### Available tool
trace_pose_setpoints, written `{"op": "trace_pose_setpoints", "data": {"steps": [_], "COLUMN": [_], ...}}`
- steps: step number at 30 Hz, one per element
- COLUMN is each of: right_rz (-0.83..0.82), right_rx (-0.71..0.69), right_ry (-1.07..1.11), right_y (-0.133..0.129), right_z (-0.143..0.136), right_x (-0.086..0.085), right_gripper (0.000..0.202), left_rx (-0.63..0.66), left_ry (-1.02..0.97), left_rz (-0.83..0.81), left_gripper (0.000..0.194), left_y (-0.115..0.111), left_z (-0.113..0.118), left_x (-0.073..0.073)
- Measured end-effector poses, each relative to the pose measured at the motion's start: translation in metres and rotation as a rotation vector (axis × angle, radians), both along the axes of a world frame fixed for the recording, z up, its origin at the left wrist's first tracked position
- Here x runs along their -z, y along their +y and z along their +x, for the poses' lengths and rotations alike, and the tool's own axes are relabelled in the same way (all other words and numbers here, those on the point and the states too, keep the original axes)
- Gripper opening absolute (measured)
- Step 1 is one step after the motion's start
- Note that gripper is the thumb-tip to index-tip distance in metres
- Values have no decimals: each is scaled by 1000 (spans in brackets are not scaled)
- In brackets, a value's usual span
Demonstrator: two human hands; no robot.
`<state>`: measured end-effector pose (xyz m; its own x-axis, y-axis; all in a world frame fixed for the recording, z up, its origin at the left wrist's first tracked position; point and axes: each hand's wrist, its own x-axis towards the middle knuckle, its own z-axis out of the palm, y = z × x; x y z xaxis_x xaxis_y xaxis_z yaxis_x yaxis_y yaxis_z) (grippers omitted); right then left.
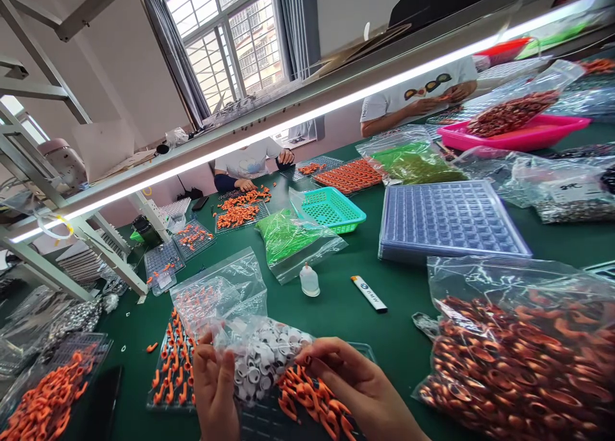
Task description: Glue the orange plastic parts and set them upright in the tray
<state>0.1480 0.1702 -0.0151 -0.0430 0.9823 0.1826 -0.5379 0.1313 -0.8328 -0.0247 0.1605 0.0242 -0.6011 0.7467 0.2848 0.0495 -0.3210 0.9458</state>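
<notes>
My left hand [214, 390] and my right hand [358, 386] both grip a clear plastic bag of small white rings [262, 357] at the near edge of the green table. Under the bag lies a clear grid tray [166, 390] with orange hook-shaped parts [312, 399] standing and lying in it. A second clear bag with orange parts [211, 297] rests just behind my hands.
A big bag of brown-orange rings [519, 357] sits at right, a stack of blue-grey trays [451, 220] behind it. A small white bottle [310, 281], a white marker [368, 293], a green-filled bag [288, 239] and a teal basket [331, 209] lie mid-table. Two other people work across the table.
</notes>
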Motion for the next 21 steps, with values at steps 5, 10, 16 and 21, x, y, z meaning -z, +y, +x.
{"op": "trace_pose_setpoints", "data": {"steps": [5, 10, 16, 21], "right_rz": [-18, -6, -50, -73], "right_rx": [12, -18, -116, -83], "right_ry": [-10, -7, -14, -4], "right_y": [2, 8, 7, 4], "right_z": [0, 4, 10, 4], "right_x": [9, 17, 10, 12], "right_gripper": [21, 22, 19, 24], "left_rx": [19, 43, 67, 76], "left_ry": [-15, -29, 22, 65], "left_rz": [-11, -4, -4, -13], "left_gripper": [50, 49, 44, 40], "left_y": [0, -1, 2, 4], "left_z": [-1, 3, -8, -22], "left_x": [0, -5, 5, 16]}}
